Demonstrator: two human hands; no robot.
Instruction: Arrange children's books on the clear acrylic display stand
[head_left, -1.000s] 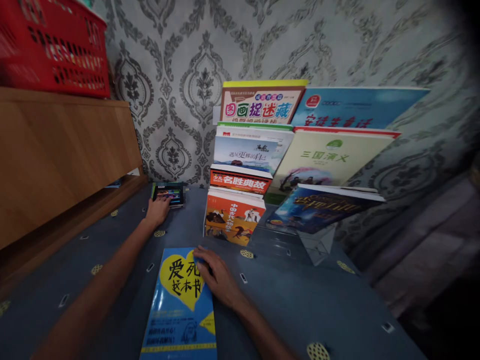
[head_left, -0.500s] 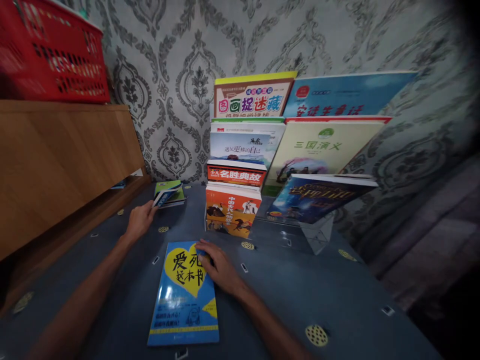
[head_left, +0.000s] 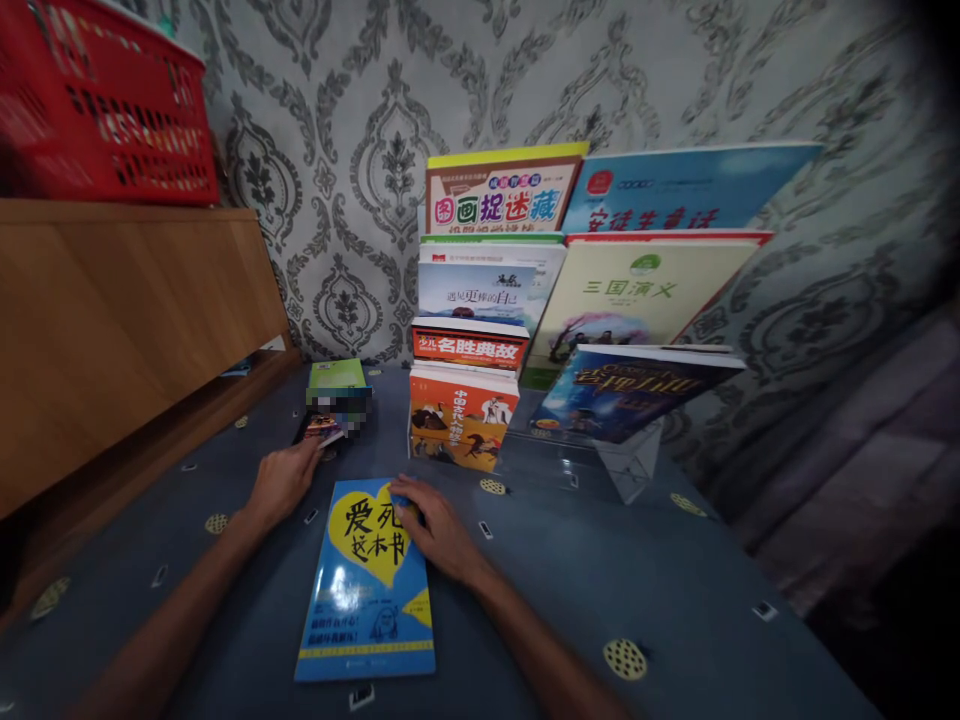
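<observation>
At the back left of the table, my left hand (head_left: 283,482) is closed on the near edge of a small dark-covered book (head_left: 321,428), which is tilted. Part of that cover is blurred by pixel blocks. Right behind it lies a green book (head_left: 336,375). In front of me a blue book (head_left: 367,610) with a yellow heart on its cover lies flat. My right hand (head_left: 439,528) is at its upper right corner, thumb on the cover and fingers bent over the edge.
A clear tiered stand (head_left: 636,470) holds several upright books, among them an orange book (head_left: 463,420) and a dark blue book (head_left: 630,395). On the left, a red basket (head_left: 142,120) sits on a wooden cabinet (head_left: 135,320). Patterned wallpaper rises behind.
My left hand has come nearer to me, and a dark-covered book now shows at its fingers where a blue-and-white one was. My right hand and the blue book have stayed in place.
</observation>
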